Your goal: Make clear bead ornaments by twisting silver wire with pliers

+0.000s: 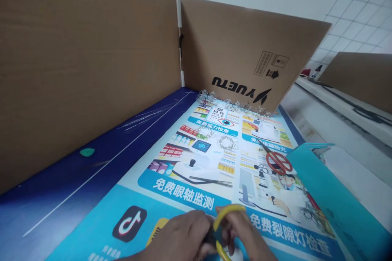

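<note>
Yellow plastic scissor handles (229, 213) were gripped at lower centre by the curled left hand (180, 238) and right hand (237, 228), both seemingly closed, on a blue printed poster (171, 195).

Upside-down black "YUETU" (237, 91) marks the cardboard panel (232, 45); the printed poster (183, 195) reads 免费眼轴监测 and 免费裂隙灯检查 near a TikTok logo (129, 223), its smallest print seemingly too blurred to read

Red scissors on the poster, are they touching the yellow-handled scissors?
Apart. The head view shows the red scissors lying on the printed poster, with printed poster between them and the yellow-handled scissors low in the view.
</note>
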### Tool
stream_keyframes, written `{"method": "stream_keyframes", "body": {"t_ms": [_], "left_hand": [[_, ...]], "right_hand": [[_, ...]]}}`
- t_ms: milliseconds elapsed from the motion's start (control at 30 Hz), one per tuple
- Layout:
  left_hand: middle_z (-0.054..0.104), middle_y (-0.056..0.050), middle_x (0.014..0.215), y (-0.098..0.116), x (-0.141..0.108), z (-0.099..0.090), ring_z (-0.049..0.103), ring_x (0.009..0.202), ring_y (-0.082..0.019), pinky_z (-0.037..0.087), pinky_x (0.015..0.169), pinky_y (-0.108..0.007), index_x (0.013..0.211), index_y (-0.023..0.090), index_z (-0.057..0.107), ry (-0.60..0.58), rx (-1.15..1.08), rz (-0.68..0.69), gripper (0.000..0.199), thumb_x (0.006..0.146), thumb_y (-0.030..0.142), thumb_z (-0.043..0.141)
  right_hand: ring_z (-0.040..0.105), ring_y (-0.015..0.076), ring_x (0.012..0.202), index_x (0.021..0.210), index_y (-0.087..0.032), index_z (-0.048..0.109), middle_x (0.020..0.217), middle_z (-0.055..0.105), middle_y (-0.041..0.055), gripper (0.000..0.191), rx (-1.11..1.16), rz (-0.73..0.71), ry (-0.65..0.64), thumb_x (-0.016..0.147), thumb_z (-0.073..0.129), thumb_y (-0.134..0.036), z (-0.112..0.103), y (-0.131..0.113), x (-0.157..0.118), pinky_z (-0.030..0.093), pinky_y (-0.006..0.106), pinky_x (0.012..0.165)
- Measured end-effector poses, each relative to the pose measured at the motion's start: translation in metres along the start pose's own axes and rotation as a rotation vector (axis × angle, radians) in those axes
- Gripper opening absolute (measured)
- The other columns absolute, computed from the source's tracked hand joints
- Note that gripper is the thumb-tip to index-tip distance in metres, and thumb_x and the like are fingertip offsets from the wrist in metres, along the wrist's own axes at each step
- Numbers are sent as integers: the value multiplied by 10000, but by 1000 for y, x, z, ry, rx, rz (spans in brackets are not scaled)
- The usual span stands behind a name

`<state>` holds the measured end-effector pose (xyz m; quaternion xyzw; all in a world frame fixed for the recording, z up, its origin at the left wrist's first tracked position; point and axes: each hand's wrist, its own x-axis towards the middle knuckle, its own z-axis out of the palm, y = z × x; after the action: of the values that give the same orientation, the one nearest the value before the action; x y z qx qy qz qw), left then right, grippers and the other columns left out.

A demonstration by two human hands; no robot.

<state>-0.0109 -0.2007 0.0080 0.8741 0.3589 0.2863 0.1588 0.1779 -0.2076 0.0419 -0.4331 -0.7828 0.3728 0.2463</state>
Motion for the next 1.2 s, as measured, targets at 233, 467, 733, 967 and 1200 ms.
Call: {"method": "stream_keyframes", "body": {"t_ms": [233, 467, 733, 967, 1200], "left_hand": [[645, -46, 796, 3, 17, -6, 613, 701, -171, 503, 640, -270, 915, 158, 520, -192, 26, 38, 246, 922, 357, 376], [651, -90, 1059, -29, 19, -19, 611, 932, -221, 494, 801, -318, 1205, 141, 475, -114, 205, 110, 422, 907, 427, 390], [530, -134, 1254, -56, 27, 2, 491, 1124, -268, 343, 910, -374, 1225, 76, 478, -126, 499, 283, 462, 920, 402, 358], [494, -112, 1297, -72, 25, 9, 432, 1195, -240, 201, 1028, -371, 1256, 108, 465, -82, 521, 292, 392, 931, 299, 356], [444, -108, 1343, -78, 19, 20, 365, 1260, -250, 183, 1079, -397, 1300, 131, 407, -100, 512, 207, 423, 943, 354, 356]], "right_hand": [[492, 140, 668, 827, -210, 519, 784, 502, 31, 105, 189, -51, 67, 821, 496, -312, -6, 9, 15, 463, 265, 612], [543, 139, 618, 1025, -231, 550, 973, 593, 72, 244, 267, 96, 219, 897, 379, -350, -54, 19, 38, 480, 291, 579], [444, 85, 520, 792, -201, 502, 602, 462, -44, 178, 382, 303, 153, 832, 547, -368, -52, 18, 105, 383, 196, 470], [392, 39, 435, 779, -184, 468, 689, 491, -41, 216, 304, 344, 33, 876, 463, -377, -31, 46, 138, 313, 186, 405], [389, 75, 556, 723, -185, 456, 629, 437, -46, 192, 158, 286, 17, 873, 462, -305, -26, 52, 149, 328, 204, 500]]}}
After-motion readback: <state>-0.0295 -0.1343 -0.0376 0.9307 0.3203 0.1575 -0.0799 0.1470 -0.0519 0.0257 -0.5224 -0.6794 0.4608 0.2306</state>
